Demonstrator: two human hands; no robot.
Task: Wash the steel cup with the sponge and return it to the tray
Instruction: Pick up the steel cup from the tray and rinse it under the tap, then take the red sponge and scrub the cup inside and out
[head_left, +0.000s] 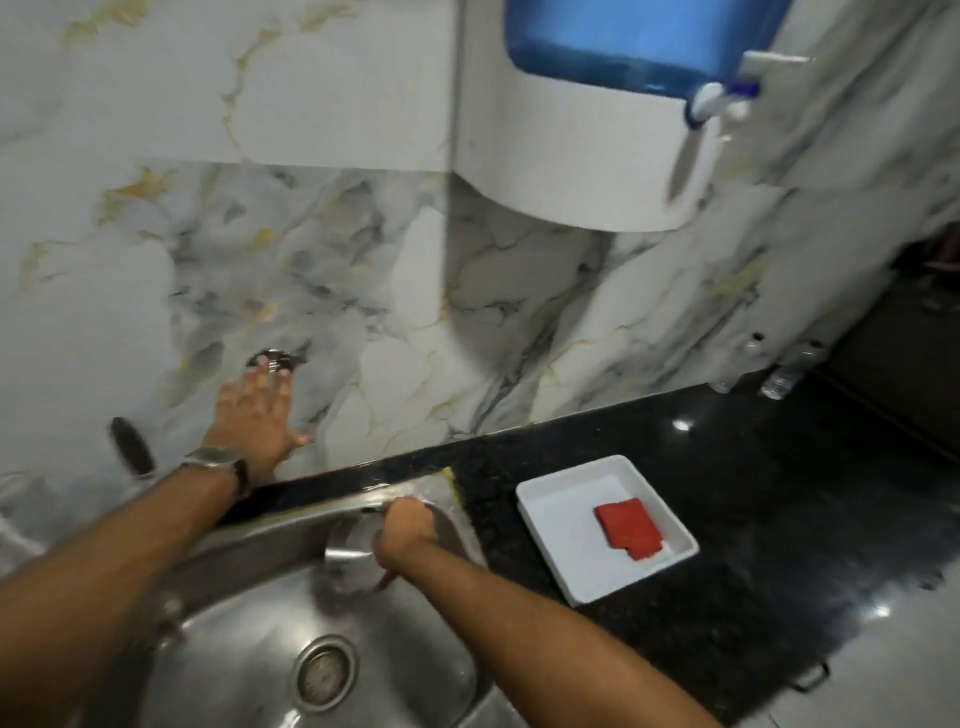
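Note:
My right hand grips the steel cup over the back right part of the steel sink; the cup lies tilted and is blurred. My left hand is stretched out with fingers spread, its fingertips at the round tap fitting on the marble wall. The red sponge lies in the white tray on the black counter, to the right of the sink.
The sink drain is below the cup. A white and blue water dispenser hangs on the wall above the counter. Clear bottles stand at the far right of the black counter. A dark handle shows at left.

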